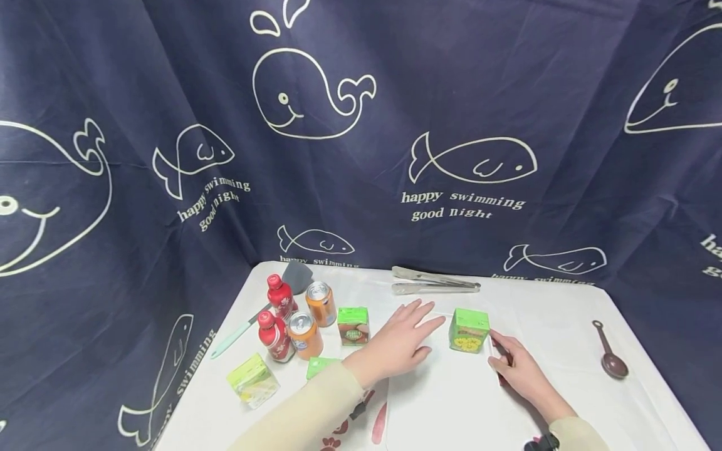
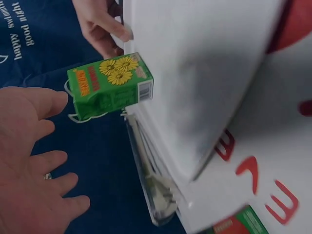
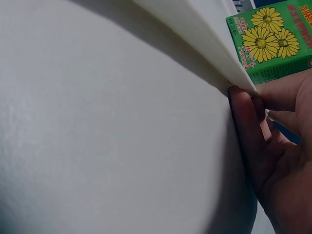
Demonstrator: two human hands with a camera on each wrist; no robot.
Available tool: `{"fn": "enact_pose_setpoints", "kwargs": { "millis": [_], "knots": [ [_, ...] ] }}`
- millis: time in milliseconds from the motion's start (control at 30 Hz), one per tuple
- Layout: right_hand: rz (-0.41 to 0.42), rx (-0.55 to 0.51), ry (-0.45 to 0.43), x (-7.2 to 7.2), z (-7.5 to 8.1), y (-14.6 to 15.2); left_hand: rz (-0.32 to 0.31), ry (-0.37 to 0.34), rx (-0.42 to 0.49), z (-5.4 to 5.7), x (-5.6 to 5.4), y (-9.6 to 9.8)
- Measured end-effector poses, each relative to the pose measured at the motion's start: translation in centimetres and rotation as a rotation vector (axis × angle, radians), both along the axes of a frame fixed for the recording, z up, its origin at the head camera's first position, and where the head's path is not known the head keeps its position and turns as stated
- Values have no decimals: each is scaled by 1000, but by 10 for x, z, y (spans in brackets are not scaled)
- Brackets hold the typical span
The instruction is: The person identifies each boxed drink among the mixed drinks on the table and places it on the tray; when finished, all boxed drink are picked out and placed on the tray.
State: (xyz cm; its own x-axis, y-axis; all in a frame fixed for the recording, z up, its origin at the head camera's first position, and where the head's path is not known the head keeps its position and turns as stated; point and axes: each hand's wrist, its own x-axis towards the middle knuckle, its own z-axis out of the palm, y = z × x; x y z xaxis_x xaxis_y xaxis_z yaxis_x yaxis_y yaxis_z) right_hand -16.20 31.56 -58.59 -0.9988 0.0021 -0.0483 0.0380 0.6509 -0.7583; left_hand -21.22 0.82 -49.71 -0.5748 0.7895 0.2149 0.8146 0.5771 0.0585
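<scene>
Your right hand (image 1: 519, 369) is pinching the right edge of the white panel (image 1: 451, 401) between thumb and fingers, with nothing else in its grip. Your left hand (image 1: 397, 344) is hanging over the panel, fingers spread wide, holding nothing. The panel is lying in front of you over the worktop (image 1: 575, 351); can't tell if the pinched edge is lifting. The chrysanthemum drink carton (image 1: 469, 330) is standing by the far right part, just beside your right fingers; can't tell if it's resting on the panel or behind it.

Probably you're steadying or shifting the panel, so you want to be gripping firmly without creasing the edge, and moving slowly: a jolt could be tipping that carton. You're best bringing the left palm down flat so both sides are staying level. Be watching your left sleeve (image 1: 304, 410) too; it's passing right over the half-hidden green carton (image 1: 321, 365).
</scene>
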Motion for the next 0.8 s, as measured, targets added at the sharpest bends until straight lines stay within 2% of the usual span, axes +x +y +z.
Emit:
{"fn": "enact_pose_setpoints", "kwargs": {
  "millis": [200,533,800],
  "knots": [
    [0,9,13,0,1,1,41,-30,29,4,12,-38],
    [13,57,30,-1,-1,1,110,-84,91,0,21,-99],
    [13,60,31,-1,-3,1,134,-44,135,-2,27,-134]
  ]
}}
